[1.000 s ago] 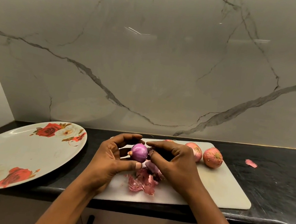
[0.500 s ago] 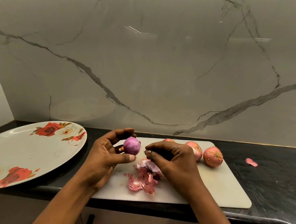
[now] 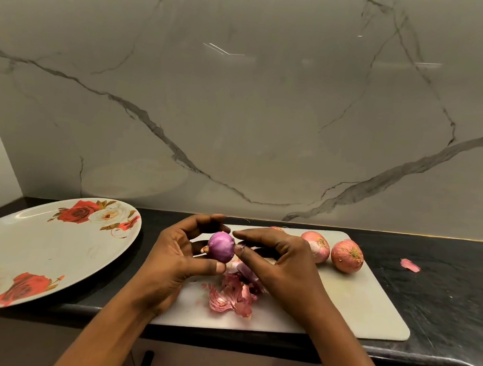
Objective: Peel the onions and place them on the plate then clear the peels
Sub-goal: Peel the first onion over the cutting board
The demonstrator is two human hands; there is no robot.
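Onion (image 3: 221,247), purple and bare of dry skin so far as we can see, is held clear of the cutting board (image 3: 340,306) in the left hand (image 3: 178,259), with the thumb beneath and the fingers arched over it. Its long axis runs crosswise, stub end toward the left palm. Right hand (image 3: 282,267) sets thumb and forefinger against the opposite flank; we cannot tell whether they pinch a shred of skin. Plate (image 3: 33,250) lies left of the grip, well apart, so we judge the left hand the nearer carrier. Peels (image 3: 231,296) lie just beneath the grip.
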